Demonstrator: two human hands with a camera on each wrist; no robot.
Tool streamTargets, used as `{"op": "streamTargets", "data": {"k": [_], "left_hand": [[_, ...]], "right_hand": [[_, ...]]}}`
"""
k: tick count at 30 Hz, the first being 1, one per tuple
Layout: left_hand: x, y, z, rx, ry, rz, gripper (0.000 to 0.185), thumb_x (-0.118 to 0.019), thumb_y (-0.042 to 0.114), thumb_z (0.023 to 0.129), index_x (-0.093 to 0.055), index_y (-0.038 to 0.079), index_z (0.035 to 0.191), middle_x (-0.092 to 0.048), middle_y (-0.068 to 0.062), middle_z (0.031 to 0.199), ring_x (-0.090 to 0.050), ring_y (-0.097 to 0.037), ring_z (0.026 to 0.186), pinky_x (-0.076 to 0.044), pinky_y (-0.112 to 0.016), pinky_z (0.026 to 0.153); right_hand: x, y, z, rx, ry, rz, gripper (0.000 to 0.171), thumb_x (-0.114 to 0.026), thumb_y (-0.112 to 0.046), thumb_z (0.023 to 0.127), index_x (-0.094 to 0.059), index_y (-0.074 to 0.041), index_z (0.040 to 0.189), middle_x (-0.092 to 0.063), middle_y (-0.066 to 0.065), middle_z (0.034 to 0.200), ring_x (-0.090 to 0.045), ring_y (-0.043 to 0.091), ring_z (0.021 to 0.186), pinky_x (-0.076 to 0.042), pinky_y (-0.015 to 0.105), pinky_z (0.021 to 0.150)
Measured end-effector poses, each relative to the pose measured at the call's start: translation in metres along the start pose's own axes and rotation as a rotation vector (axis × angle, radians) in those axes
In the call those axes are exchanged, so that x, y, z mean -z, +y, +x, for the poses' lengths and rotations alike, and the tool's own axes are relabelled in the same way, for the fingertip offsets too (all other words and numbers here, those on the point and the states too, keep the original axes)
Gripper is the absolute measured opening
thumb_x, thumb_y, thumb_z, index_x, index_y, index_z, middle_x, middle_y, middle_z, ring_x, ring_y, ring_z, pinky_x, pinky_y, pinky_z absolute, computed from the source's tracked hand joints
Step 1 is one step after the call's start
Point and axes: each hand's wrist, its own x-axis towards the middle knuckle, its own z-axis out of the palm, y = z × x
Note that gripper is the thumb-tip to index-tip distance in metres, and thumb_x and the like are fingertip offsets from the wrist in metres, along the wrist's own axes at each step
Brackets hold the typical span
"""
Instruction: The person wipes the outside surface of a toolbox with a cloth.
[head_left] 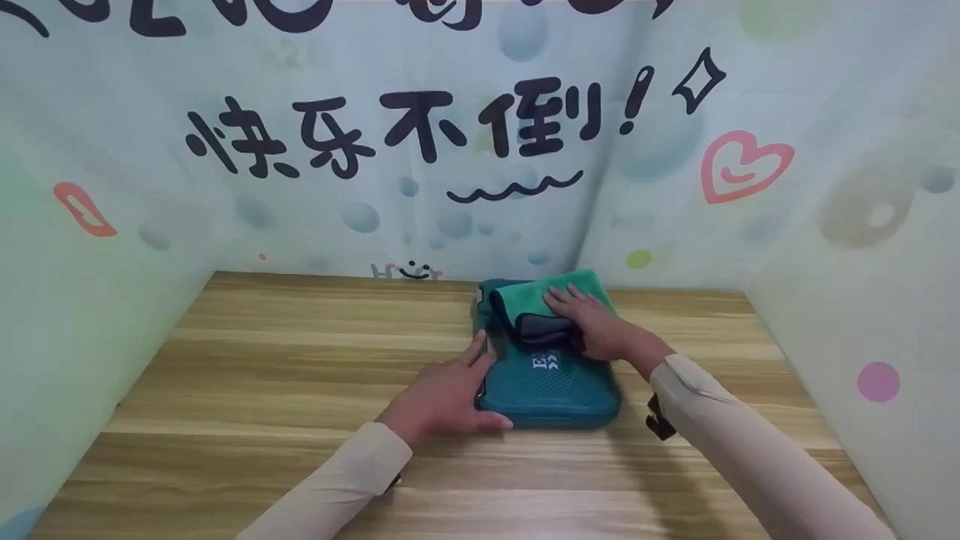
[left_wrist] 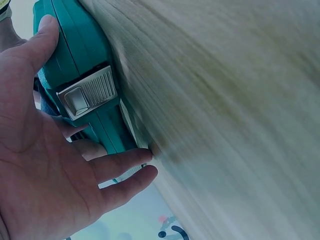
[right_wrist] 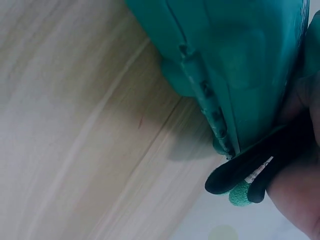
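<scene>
A teal hard plastic case (head_left: 555, 394) lies on the table, with white lettering on its lid and a silver latch (left_wrist: 87, 93) on its left side. On the lid's far half is a folded cloth (head_left: 525, 298), green with a dark border and dark underside. My right hand (head_left: 596, 322) presses this cloth onto the lid with fingers extended; its thumb is hidden. In the right wrist view a dark cloth edge (right_wrist: 235, 175) hangs past the hinged side. My left hand (head_left: 450, 394) rests along the case's left side, fingers spread, thumb at the near corner.
The wood-grain table (head_left: 285, 375) extends to both sides of the case. A printed fabric backdrop (head_left: 420, 217) stands behind the table, close to the case's far end, and pale panels (head_left: 862, 315) flank it.
</scene>
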Motion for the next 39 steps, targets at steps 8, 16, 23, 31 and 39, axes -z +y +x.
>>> {"op": "streamTargets", "data": {"k": [8,16,23,31,39], "left_hand": [[0.0,0.002,0.0,0.004,0.005,0.01,0.11,-0.066,0.076,0.081,-0.031,0.008,0.16,-0.005,-0.01,0.169,-0.035,-0.034,0.144,-0.038,-0.053,0.108],[0.003,0.002,0.002,0.015,0.001,0.01,0.109,-0.067,0.076,0.08,-0.032,0.009,0.159,-0.004,-0.009,0.169,-0.035,-0.034,0.144,-0.038,-0.055,0.107],[0.001,0.002,0.001,0.009,0.006,-0.006,0.107,-0.067,0.075,0.081,-0.035,0.008,0.158,-0.005,-0.009,0.169,-0.038,-0.032,0.143,-0.037,-0.05,0.109],[0.002,0.002,0.001,0.027,-0.009,-0.008,0.109,-0.066,0.077,0.08,-0.031,0.012,0.16,-0.004,-0.008,0.169,-0.033,-0.032,0.146,-0.034,-0.058,0.109],[0.001,0.001,0.0,0.03,-0.014,0.005,0.112,-0.064,0.079,0.08,-0.027,0.012,0.162,-0.001,-0.006,0.169,-0.031,-0.032,0.147,-0.032,-0.06,0.109]], "right_hand": [[-0.003,-0.003,-0.007,0.017,0.001,0.003,0.077,-0.057,0.021,0.084,-0.029,0.008,0.155,-0.024,0.029,0.16,-0.012,0.055,0.145,-0.015,0.067,0.112],[-0.003,-0.007,-0.014,0.062,0.014,0.013,0.077,-0.058,0.023,0.083,-0.03,0.01,0.154,-0.025,0.03,0.159,-0.013,0.056,0.144,-0.016,0.069,0.111],[-0.009,-0.009,-0.024,0.108,0.027,0.038,0.073,-0.053,0.021,0.086,-0.03,0.01,0.154,-0.025,0.03,0.159,-0.013,0.056,0.144,-0.015,0.071,0.11],[-0.01,-0.016,-0.035,0.139,0.012,0.061,0.07,-0.054,0.019,0.09,-0.029,0.01,0.155,-0.025,0.029,0.16,-0.011,0.055,0.145,-0.013,0.071,0.11],[-0.013,-0.03,-0.05,0.158,-0.003,0.066,0.075,-0.056,0.023,0.088,-0.028,0.008,0.155,-0.024,0.027,0.161,-0.01,0.055,0.146,-0.013,0.071,0.11]]}}
